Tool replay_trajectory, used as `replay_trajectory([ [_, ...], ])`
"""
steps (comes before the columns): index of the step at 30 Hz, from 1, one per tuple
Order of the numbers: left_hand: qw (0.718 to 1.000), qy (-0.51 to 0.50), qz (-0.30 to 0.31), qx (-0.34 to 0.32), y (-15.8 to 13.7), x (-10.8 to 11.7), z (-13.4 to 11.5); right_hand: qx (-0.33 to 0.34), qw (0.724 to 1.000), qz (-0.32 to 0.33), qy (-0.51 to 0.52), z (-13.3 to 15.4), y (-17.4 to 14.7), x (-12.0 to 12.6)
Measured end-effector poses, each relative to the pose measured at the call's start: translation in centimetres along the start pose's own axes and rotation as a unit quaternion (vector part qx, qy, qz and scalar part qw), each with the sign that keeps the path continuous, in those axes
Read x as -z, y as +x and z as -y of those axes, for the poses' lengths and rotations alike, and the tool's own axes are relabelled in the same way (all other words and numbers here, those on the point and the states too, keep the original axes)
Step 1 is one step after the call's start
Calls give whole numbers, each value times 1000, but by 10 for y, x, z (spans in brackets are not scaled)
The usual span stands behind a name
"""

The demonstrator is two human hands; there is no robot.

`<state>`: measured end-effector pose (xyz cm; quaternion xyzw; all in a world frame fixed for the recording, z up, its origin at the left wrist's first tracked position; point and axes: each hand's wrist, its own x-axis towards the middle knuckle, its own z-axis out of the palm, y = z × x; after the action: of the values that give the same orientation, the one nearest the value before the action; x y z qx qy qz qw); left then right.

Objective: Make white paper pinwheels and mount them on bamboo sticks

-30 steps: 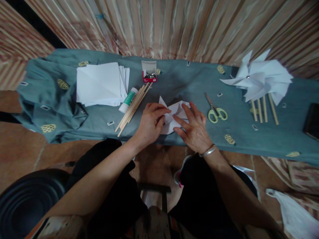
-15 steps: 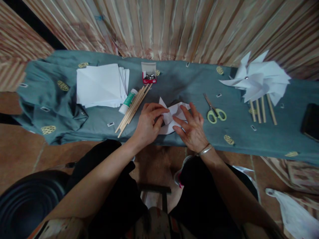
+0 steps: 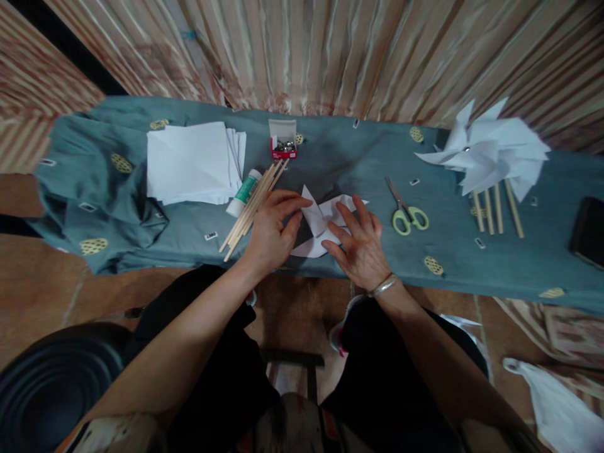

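Observation:
A partly folded white paper pinwheel (image 3: 312, 217) lies at the near edge of the cloth, its blades raised around a middle. My left hand (image 3: 274, 233) is at its left side, thumb and forefinger apart, the forefinger tip close to the upright left blade. I cannot tell whether that fingertip touches the paper. On the right, my right hand (image 3: 363, 248) has its fingers spread and rests fingertips on the paper. That hand covers part of the right blades.
Left are stacked white paper (image 3: 189, 163), a glue stick (image 3: 245, 192) and wooden sticks (image 3: 255, 211). An open box of metal pins (image 3: 284, 148) stands behind. Scissors (image 3: 409, 219) and finished pinwheels (image 3: 500, 148) on sticks lie right, beside a dark object (image 3: 589, 233).
My left hand has drawn back to the left from the paper's middle, its thumb and forefinger parting. More of the pinwheel shows. My right hand has shifted slightly left.

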<state>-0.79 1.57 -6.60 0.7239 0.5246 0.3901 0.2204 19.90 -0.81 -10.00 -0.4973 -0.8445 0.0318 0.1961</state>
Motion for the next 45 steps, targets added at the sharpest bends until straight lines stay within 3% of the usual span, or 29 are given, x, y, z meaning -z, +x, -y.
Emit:
replay_trajectory([
  [22,1000,-8,12,-1,1,-8,-5,-24,1000,-15,9,-8,4,0],
  [45,999,-37,5,2,0,-6,-5,0,999,-12,-41,6,13,5],
])
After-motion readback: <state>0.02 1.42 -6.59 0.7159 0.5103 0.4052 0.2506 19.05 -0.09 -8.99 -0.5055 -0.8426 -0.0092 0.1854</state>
